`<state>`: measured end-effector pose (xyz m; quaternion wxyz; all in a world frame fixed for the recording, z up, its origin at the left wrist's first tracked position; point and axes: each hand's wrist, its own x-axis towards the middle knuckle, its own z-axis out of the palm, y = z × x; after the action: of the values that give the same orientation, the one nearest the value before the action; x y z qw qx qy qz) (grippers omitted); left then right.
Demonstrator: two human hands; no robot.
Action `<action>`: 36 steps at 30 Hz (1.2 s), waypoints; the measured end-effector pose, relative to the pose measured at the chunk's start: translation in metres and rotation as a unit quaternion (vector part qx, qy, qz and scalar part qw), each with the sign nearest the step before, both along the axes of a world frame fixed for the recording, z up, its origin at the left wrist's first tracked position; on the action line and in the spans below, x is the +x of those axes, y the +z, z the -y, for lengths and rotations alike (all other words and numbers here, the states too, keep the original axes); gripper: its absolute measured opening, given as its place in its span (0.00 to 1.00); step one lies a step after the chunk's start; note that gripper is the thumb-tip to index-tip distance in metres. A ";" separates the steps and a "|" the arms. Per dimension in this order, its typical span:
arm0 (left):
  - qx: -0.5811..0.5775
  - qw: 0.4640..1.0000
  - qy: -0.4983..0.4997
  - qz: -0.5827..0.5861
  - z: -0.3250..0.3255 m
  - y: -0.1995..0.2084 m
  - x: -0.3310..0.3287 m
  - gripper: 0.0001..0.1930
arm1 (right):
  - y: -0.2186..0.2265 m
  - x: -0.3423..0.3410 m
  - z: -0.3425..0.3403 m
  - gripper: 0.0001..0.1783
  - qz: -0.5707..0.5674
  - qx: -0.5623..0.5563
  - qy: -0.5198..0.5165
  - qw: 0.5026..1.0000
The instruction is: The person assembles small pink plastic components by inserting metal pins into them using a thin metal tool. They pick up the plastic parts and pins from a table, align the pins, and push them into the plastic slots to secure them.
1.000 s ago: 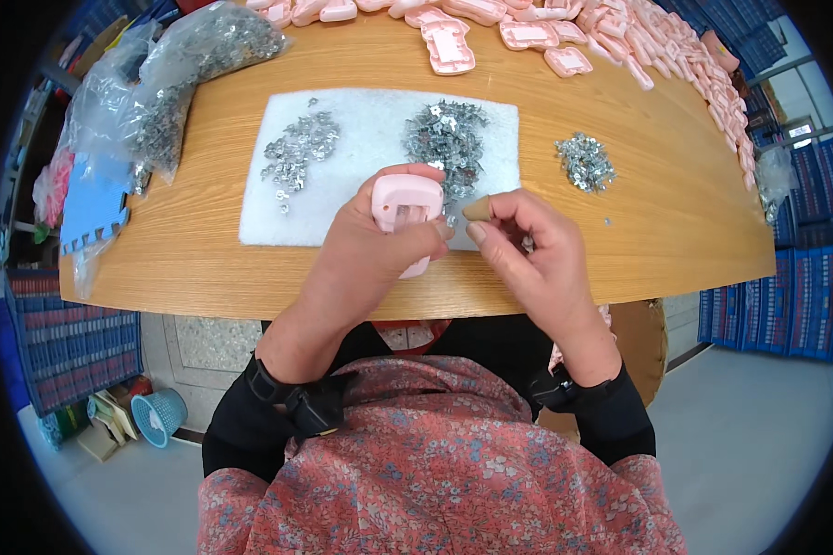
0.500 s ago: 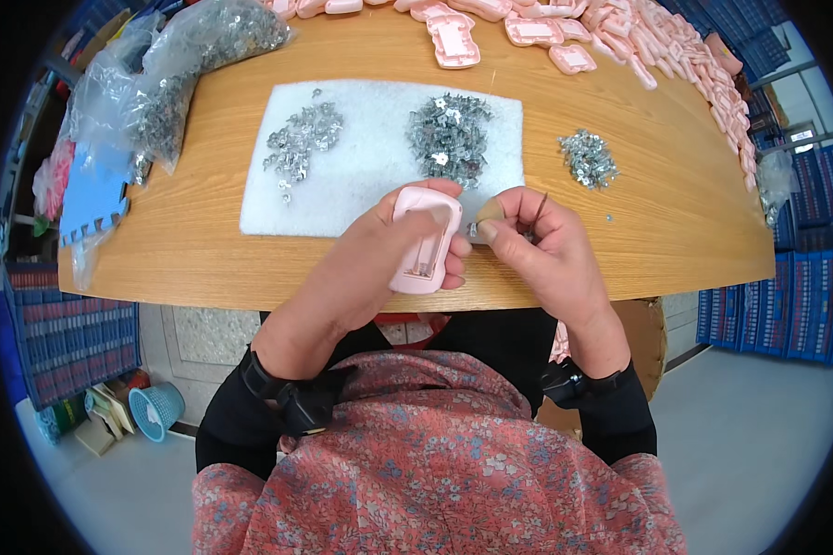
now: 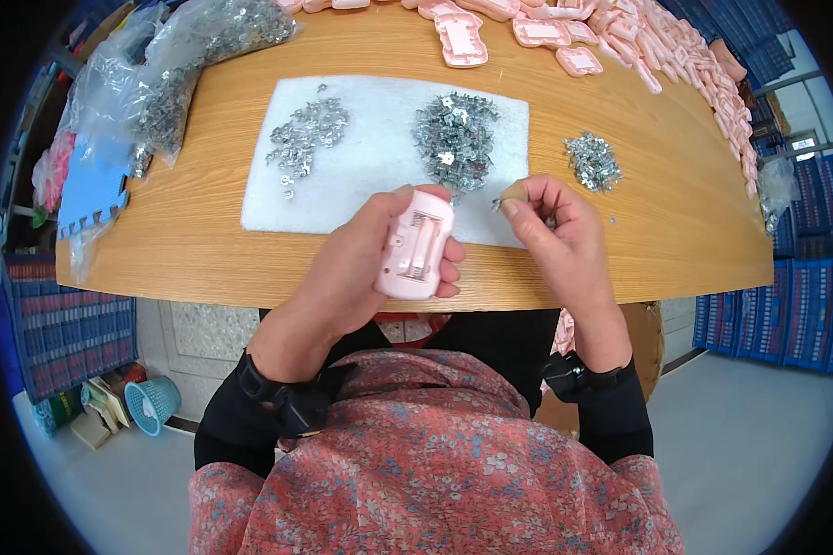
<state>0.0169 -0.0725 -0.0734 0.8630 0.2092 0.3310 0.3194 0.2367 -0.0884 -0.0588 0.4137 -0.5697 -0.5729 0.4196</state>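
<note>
My left hand [image 3: 347,254] is closed round a pink plastic battery-compartment shell [image 3: 403,264], its open compartment facing up with metal springs showing inside. To its right, my right hand [image 3: 555,227] pinches a small metal contact piece [image 3: 497,204] between thumb and forefinger, apart from the shell. Its other fingers are curled, and whatever lies under them is mostly hidden. Beyond the hands lies a white foam sheet [image 3: 370,217]. On it are a dense heap of metal contacts [image 3: 453,139] and a looser, thinner pile of small metal parts [image 3: 305,134].
Another small metal heap [image 3: 593,162] lies on the wooden table [image 3: 676,231] right of the foam. Many pink shells [image 3: 620,42] line the far and right edges. Clear bags of metal parts [image 3: 162,102] and a blue foam mat [image 3: 93,190] occupy the left.
My right hand has drawn away to the right from the shell. The shell has turned and shifted slightly left, and my left thumb has moved off its compartment to the edge.
</note>
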 end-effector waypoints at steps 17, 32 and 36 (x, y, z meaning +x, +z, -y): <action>0.066 0.996 0.055 0.001 0.015 -0.008 -0.073 0.25 | 0.035 -0.065 -0.054 0.08 0.323 0.107 0.125 0.932; 0.059 0.995 0.037 0.067 0.011 -0.017 -0.081 0.24 | 0.016 -0.136 -0.117 0.08 0.434 0.172 0.273 0.841; 0.039 0.994 0.057 0.083 0.011 -0.019 -0.079 0.24 | 0.022 -0.129 -0.111 0.08 0.391 0.109 0.258 0.877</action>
<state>-0.0620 -0.0835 -0.0927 0.8590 0.1964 0.2570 0.3969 0.1077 0.0225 -0.0365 0.0924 -0.4705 -0.8569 0.1893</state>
